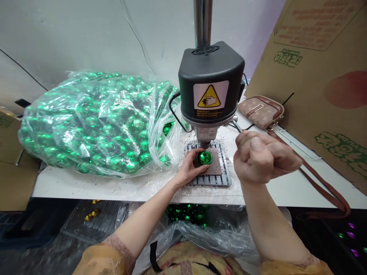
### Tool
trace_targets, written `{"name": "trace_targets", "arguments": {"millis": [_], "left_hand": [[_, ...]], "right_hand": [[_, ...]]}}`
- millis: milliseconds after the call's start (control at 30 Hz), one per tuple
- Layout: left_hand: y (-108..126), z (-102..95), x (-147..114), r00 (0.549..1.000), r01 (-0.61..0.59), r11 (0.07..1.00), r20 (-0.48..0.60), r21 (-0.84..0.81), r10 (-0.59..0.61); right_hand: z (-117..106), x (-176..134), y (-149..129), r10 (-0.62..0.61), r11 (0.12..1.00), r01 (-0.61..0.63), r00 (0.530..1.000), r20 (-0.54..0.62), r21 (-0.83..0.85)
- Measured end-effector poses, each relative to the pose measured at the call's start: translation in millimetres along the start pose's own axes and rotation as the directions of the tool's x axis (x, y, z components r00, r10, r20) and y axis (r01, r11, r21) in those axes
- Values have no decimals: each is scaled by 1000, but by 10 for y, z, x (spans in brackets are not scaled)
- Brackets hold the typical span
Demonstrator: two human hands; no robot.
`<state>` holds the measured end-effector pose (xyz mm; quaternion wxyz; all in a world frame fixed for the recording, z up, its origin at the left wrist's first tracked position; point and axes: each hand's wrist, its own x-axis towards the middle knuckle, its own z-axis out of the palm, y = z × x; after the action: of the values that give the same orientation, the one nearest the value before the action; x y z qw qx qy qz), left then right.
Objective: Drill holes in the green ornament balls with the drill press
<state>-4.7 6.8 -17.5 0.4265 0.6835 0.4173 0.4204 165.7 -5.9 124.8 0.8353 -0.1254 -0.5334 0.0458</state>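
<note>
From my remote seat, I watch the green ball (205, 158) sitting directly beneath the drill bit (204, 150), on a brownish pad (217, 168) over the slotted base plate (228, 180) on the bench (114, 188). Whether the tip touches the ball, I can't tell. The left hand (189, 167) is the nearer one, pinching the ball from its left side between thumb and fingers. The ball is round, so I find no long axis; the bit's upright line is what counts. My right hand (265, 157) is well apart, clenched at the lever (236, 124) on the machine's right side, seemingly around its end, which the fist hides. On the black drill head (210, 65), a warning label (211, 95) shows a hand in a yellow triangle, with "Attention" beneath; the smaller lines escape me, as does the print on the white sticker (207, 133) lower down. The right-hand carton (315, 99) bears stylised green lettering and faint reddish text, neither readable from here.
</note>
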Motion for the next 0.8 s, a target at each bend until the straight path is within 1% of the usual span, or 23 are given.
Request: {"name": "trace_targets", "arguments": {"millis": [100, 167, 233, 300, 333, 367, 400, 433, 467, 500, 533, 567, 600, 633, 667, 700, 733, 767, 800], "left_hand": [[19, 0, 14, 1000, 4, 1000, 1, 9, -4], [59, 10, 23, 1000, 7, 999, -15, 31, -7], [117, 30, -14, 997, -14, 996, -79, 86, 21], [165, 53, -148, 973, -73, 977, -199, 202, 113], [173, 62, -264, 951, -121, 954, -245, 274, 191], [166, 68, -412, 924, -189, 920, -256, 343, 286], [140, 70, -586, 896, -277, 874, -222, 400, 385], [97, 67, -780, 867, -379, 816, -141, 436, 478], [38, 62, -981, 835, -486, 751, -17, 446, 550], [-34, 53, -1178, 805, -569, 690, 131, 447, 579], [-113, 44, -1360, 785, -616, 645, 284, 452, 551], [-193, 33, -1518, 777, -628, 625, 423, 463, 467], [-267, 22, -1648, 773, -614, 628, 526, 478, 354], [-330, 10, -1747, 768, -581, 653, 593, 486, 242], [-376, -3, -1817, 770, -529, 691, 620, 493, 147], [-402, -17, -1860, 779, -469, 738, 621, 485, 86], [-405, -33, -1877, 789, -414, 791, 611, 451, 65], [-387, -51, -1868, 811, -357, 843, 581, 402, 66], [-348, -74, -1829, 871, -270, 894, 487, 356, 69]], "right_hand": [[152, 245, -54, 65, 998, -66, 996, -65, -18], [247, 431, -83, 212, 972, -221, 971, -113, -74], [307, 570, -97, 311, 943, -322, 943, -116, -84], [328, 639, -97, 352, 929, -362, 929, -114, -78], [327, 650, -92, 358, 927, -368, 927, -111, -78], [322, 648, -85, 354, 928, -364, 929, -107, -84], [314, 639, -77, 344, 931, -353, 934, -101, -92], [306, 627, -68, 329, 936, -337, 940, -96, -99], [299, 615, -60, 310, 942, -318, 946, -92, -105], [295, 606, -53, 294, 947, -302, 952, -90, -108], [294, 600, -48, 288, 949, -297, 953, -92, -109], [295, 598, -45, 291, 948, -301, 952, -96, -108], [299, 599, -45, 303, 944, -313, 948, -99, -107], [303, 602, -47, 312, 941, -322, 944, -107, -102], [307, 607, -50, 317, 940, -328, 941, -115, -92], [310, 611, -53, 321, 940, -332, 939, -120, -82], [312, 614, -55, 320, 941, -330, 939, -125, -70], [312, 616, -56, 317, 943, -326, 940, -126, -62], [311, 616, -56, 314, 945, -322, 941, -124, -58]]}}
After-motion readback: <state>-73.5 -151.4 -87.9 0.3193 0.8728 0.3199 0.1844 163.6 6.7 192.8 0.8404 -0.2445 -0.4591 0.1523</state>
